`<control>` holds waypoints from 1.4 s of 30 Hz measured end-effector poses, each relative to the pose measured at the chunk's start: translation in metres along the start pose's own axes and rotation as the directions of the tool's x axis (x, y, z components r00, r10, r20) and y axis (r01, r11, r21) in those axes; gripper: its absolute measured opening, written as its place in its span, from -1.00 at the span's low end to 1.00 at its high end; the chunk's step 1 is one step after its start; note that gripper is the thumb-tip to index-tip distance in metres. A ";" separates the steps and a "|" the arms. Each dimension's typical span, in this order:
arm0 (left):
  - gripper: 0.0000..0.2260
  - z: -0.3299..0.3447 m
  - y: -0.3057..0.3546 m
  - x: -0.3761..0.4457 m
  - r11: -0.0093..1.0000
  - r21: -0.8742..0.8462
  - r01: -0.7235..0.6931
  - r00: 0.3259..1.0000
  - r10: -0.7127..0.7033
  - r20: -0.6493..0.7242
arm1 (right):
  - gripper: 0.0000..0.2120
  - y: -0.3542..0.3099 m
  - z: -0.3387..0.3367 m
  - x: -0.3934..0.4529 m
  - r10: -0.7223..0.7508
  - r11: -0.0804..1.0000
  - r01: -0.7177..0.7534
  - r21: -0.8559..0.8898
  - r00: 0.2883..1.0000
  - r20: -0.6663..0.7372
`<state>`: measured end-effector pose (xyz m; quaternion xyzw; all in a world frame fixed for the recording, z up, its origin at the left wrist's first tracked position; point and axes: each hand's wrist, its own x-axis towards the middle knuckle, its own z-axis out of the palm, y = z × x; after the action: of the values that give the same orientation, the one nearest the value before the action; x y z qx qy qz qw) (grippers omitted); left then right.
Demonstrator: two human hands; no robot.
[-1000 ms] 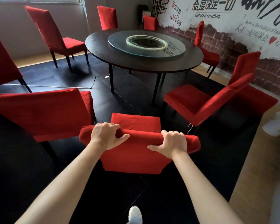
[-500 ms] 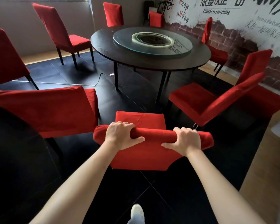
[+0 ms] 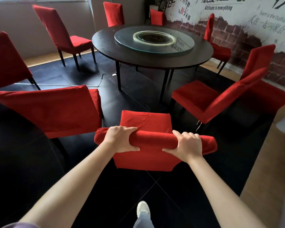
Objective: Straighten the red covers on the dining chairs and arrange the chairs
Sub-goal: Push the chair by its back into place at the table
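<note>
Head view: both hands, left (image 3: 121, 139) and right (image 3: 187, 144), grip the chair (image 3: 146, 122) top, seat facing the round table (image 3: 152, 46), flanked by neighbouring chairs (image 3: 56, 109).

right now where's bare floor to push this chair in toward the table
Both hands, left hand and right hand, grip the held chair. Bare dark floor runs ahead of it to the round table, bordered by the left chair and the right chair. It is crowded on either side, where both stand close.
</note>
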<state>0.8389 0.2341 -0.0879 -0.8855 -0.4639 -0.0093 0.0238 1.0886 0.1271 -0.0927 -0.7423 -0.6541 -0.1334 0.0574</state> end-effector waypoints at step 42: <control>-0.27 -0.005 -0.018 0.110 0.997 0.062 -0.042 0.991 0.049 -0.123 | -0.33 0.035 0.012 0.101 -0.027 0.999 0.026 -0.039 1.000 -0.011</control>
<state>0.8867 0.3350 -0.0781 -0.8925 -0.4413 -0.0501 0.0790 1.1361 0.2221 -0.0738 -0.7338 -0.6608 -0.1514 0.0449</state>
